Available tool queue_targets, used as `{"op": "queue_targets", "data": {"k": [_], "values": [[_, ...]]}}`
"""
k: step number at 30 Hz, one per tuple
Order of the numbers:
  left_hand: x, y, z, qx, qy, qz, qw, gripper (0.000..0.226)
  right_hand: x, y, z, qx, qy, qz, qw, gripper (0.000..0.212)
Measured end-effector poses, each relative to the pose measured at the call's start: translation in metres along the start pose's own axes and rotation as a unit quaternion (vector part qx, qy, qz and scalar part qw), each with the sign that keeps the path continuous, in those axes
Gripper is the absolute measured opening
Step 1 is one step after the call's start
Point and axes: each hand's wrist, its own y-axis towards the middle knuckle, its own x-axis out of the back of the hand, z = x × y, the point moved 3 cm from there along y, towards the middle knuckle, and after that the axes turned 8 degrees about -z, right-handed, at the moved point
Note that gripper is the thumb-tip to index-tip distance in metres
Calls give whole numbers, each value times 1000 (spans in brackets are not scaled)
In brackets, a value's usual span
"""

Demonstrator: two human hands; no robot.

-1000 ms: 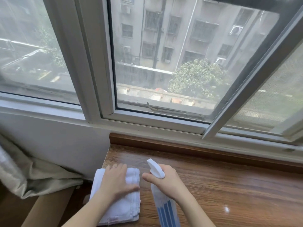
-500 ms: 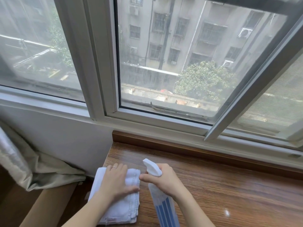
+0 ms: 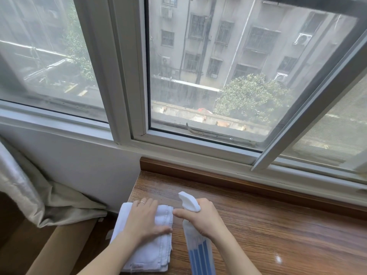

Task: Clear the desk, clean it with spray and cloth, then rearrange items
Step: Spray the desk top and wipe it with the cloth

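Observation:
A folded white cloth lies at the left end of the wooden desk. My left hand rests flat on the cloth, fingers straight, a ring on one finger. Just right of it, my right hand grips the neck of a spray bottle with a white trigger head and blue stripes, its nozzle pointing away toward the window. The bottle's base runs out of the frame at the bottom.
A white-framed window stands right behind the desk, with a raised wooden ledge along its foot. A grey curtain hangs bunched at the left, by a white wall. The desk's left edge drops off beside the cloth.
The view has shifted slightly, moving hands, cloth and bottle a little left in frame. Both hands keep the same hold and place on the desk.

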Motion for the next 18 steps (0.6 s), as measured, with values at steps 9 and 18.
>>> {"op": "queue_targets", "data": {"k": [9,18], "values": [[-5,-17,-11,99,34,-6,994,100,9,-4,1,15,21,-18,999,44],[-16,2,-12,73,29,-107,991,73,15,0,6,23,35,-32,999,49]]}}
